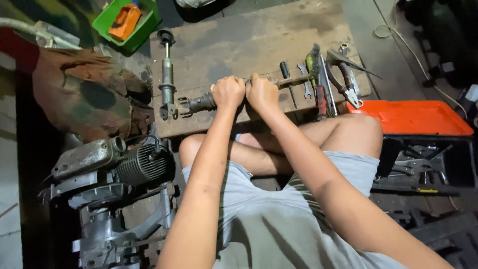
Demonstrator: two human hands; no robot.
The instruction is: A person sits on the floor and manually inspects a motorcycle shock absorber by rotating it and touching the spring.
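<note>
Both my hands are clenched side by side around a shock absorber lying across the near edge of the wooden board, my left hand [228,92] nearer its forked end, my right hand [262,93] just beside. The shock absorber [201,103] looks intact, so I judge the work barely begun; a second strut [166,74] lies untouched to the left, and a screwdriver [288,82] and pliers [347,82] to the right.

Wooden board [239,45] — shock absorber [166,74], hand tools [318,79]

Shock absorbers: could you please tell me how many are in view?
2: one shock absorber lies alone on the board; the other is gripped by both hands.
</note>
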